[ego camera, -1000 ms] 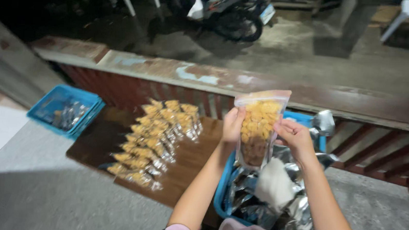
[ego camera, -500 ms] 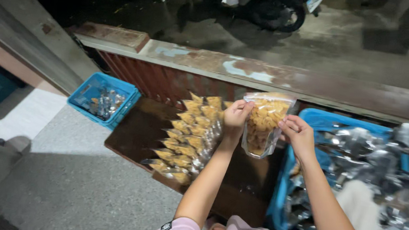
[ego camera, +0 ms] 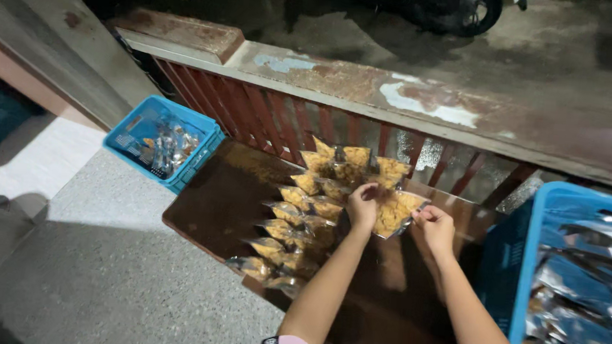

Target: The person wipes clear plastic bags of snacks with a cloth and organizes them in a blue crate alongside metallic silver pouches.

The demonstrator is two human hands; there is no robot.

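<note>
Clear plastic snack bag (ego camera: 395,214) of yellow chips is pinched at its two ends by the left hand (ego camera: 363,204) and right hand (ego camera: 435,228), low over the dark wooden board (ego camera: 220,202), beside rows of similar bags (ego camera: 302,223).

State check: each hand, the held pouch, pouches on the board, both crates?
left hand: pinching held pouch's edge
right hand: pinching its other edge
held pouch: filled, low over board
laid pouches: overlapping rows
left crate: part-filled
right crate: heaped with foil bags
</note>
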